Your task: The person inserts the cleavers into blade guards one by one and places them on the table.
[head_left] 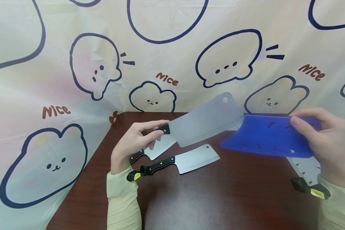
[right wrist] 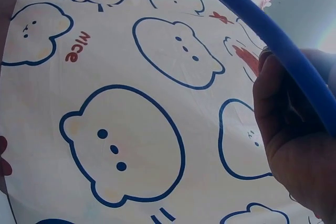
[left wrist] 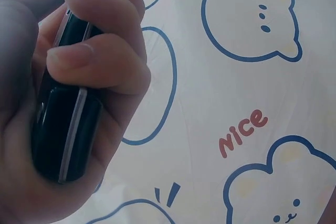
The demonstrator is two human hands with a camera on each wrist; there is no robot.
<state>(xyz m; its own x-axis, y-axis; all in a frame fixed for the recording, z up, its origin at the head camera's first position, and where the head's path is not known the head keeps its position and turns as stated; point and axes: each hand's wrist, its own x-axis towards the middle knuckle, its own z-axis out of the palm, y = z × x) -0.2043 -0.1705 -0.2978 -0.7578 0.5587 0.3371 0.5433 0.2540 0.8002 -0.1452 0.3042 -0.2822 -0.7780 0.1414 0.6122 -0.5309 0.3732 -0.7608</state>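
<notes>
In the head view my left hand (head_left: 141, 137) grips a cleaver by its black handle (head_left: 165, 128). The cleaver's broad steel blade (head_left: 204, 119) is raised and slants up to the right. Curled fingers wrap the dark handle (left wrist: 68, 135) in the left wrist view. My right hand (head_left: 327, 137) pinches a blue slotted blade cover (head_left: 267, 135), thumb on its near face. The far end of the blade meets or overlaps the cover's left edge; I cannot tell whether it enters. Only the cover's blue edge (right wrist: 262, 24) shows in the right wrist view.
Another cleaver (head_left: 196, 158) lies on the dark wooden table (head_left: 189, 204), and one more blade (head_left: 159, 147) lies behind it, partly hidden by my left hand. Under my right hand lies a white slotted piece (head_left: 306, 169). A patterned cloth (head_left: 161, 57) hangs behind the table.
</notes>
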